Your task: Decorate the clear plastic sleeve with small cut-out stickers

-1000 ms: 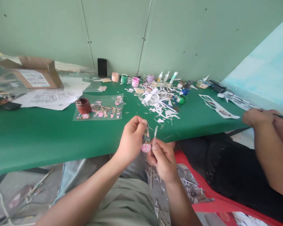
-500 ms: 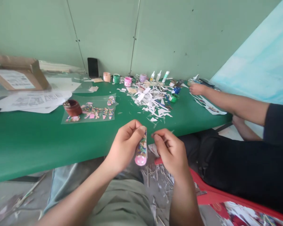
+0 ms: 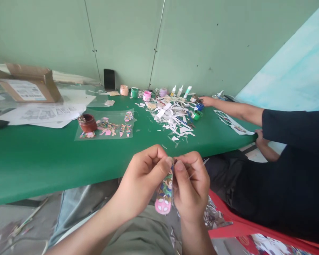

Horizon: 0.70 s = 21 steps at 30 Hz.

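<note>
Patterned strip slants steeply, its rounded pink end pointing down-left.

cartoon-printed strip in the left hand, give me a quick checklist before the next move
1. Left hand gripping the cartoon-printed strip: ok, thumb and fingers pinch its upper end.
2. Strip's pink end uncovered: ok, it points down below the fingers.
3. Right hand gripping the strip: cannot tell, its fingertips are at the upper end but the contact is hidden.
4. Reddish-brown jar upright: ok, it stands on the clear plastic sheet.
5. Co-worker's hand out of the way: ok, it is by the paint jars.
</note>
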{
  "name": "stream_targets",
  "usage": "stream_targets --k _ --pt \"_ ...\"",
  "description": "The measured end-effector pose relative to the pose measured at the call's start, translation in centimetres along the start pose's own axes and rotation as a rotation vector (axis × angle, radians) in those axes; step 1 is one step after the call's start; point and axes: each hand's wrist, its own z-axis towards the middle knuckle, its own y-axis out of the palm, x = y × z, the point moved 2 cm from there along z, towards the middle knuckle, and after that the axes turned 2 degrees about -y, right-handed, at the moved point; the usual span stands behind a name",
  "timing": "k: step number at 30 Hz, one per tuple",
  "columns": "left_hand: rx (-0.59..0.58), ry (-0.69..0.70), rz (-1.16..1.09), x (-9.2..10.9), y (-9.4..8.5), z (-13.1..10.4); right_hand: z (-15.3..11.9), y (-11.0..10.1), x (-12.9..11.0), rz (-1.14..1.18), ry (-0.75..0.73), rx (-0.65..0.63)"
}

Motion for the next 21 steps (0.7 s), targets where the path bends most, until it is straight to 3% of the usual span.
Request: stream_targets --k 21 --pt "0.035 -0.107 -0.060 -0.23 0.11 -0.14 -0.38 0.20 0.04 0.020 -0.006 -0.094"
